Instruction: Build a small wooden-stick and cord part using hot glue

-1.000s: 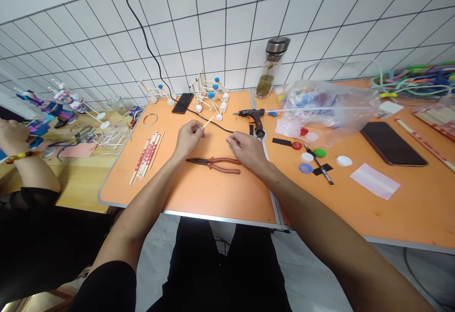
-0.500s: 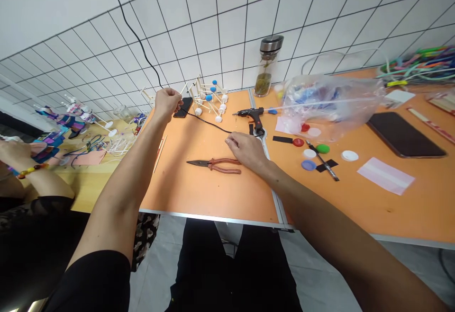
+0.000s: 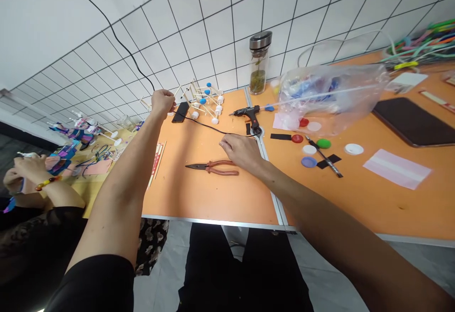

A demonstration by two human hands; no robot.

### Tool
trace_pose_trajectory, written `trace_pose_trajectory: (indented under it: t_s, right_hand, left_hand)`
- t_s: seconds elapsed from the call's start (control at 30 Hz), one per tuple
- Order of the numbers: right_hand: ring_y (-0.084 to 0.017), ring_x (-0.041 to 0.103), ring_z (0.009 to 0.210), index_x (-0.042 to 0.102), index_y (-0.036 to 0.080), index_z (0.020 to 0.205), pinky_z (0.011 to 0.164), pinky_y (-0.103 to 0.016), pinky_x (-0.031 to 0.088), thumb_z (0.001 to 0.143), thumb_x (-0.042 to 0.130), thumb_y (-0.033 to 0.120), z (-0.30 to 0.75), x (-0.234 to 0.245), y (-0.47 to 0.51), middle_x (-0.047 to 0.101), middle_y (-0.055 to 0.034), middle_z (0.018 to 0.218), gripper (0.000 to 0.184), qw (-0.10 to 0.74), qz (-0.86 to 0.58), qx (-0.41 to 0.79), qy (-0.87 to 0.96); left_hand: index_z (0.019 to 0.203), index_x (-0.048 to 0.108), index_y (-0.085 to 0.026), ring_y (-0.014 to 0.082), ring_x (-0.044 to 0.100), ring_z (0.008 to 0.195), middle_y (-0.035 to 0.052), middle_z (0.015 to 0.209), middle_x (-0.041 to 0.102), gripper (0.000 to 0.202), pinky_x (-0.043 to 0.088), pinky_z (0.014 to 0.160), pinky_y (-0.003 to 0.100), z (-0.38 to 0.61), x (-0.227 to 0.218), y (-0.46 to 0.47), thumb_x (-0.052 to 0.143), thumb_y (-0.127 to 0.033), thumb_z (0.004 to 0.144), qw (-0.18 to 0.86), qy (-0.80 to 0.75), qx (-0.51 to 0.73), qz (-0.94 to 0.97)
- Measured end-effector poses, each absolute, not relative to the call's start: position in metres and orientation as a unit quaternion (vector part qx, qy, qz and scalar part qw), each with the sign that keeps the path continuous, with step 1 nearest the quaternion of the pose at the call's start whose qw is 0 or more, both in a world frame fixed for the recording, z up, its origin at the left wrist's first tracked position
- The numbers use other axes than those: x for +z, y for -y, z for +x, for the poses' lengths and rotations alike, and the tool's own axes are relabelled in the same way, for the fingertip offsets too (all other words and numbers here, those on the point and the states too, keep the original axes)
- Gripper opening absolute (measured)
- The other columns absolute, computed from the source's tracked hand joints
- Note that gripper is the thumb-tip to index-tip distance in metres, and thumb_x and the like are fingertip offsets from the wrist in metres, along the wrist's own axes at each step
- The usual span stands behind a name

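Observation:
My left hand [image 3: 162,102] is raised over the far left of the orange table, its fingers pinched on a black cable [image 3: 121,44]. Upward, the cable runs along the wall; on the other side it sags to the hot glue gun [image 3: 250,115], which lies on its side. Low over the table is my right hand [image 3: 243,151], fingers curled in beside the cable; what they enclose, if anything, is hidden. Just below it lie pliers [image 3: 213,167] with red-brown handles. Behind my left hand stand a black phone-like slab [image 3: 180,112] and a stick frame with white and blue joints [image 3: 204,101].
A glass tea bottle [image 3: 259,63] stands by the tiled wall. To the right are a plastic bag [image 3: 330,96], bottle caps [image 3: 323,143], a pen [image 3: 325,158] and a large phone [image 3: 414,121]. Chopsticks [image 3: 156,165] lie left. A co-worker's hands [image 3: 30,170] are at far left.
The view has shifted slightly. My left hand still pinches the cable, and my right hand stays close to the pliers. The co-worker's hands appear further into view.

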State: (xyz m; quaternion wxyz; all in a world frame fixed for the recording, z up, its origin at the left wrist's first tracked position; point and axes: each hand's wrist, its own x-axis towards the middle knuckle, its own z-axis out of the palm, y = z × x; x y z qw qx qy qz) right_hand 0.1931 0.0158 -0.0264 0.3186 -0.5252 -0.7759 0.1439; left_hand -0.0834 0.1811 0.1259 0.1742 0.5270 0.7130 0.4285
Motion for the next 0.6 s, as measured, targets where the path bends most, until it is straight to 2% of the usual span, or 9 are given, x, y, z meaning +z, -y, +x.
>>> trace_pose_trajectory:
  t_s: [0.2,0.4,0.6]
  right_hand:
    - [-0.027,0.079,0.107,0.080,0.025,0.105,0.076,-0.037,0.036,0.118,0.062,0.031,0.193,-0.021,-0.012,0.089,-0.0076,0.115,0.023,0.305,-0.521,0.140,0.785]
    - [-0.027,0.079,0.105,0.079,0.024,0.105,0.076,-0.038,0.033,0.118,0.060,0.031,0.193,-0.019,-0.011,0.089,-0.0076,0.114,0.025,0.300,-0.522,0.142,0.786]
    - [-0.027,0.078,0.105,0.079,0.024,0.104,0.076,-0.037,0.033,0.118,0.061,0.029,0.192,-0.018,-0.012,0.090,-0.0080,0.117,0.023,0.316,-0.516,0.149,0.782]
  left_hand:
    - [0.075,0.066,-0.022,0.0204,0.061,0.055,0.0065,0.060,0.066,0.030,0.052,0.060,0.034,-0.078,0.129,-0.179,0.069,0.001,0.056,0.150,-0.720,0.408,0.541]
    - [0.072,0.064,-0.021,0.0228,0.063,0.060,0.0061,0.059,0.064,0.027,0.057,0.067,0.039,-0.067,0.132,-0.176,0.070,0.001,0.058,0.148,-0.736,0.387,0.536]
    - [0.071,0.064,-0.020,0.0217,0.061,0.057,0.0064,0.057,0.063,0.027,0.058,0.065,0.040,-0.063,0.130,-0.177,0.070,0.004,0.060,0.144,-0.737,0.390,0.533]
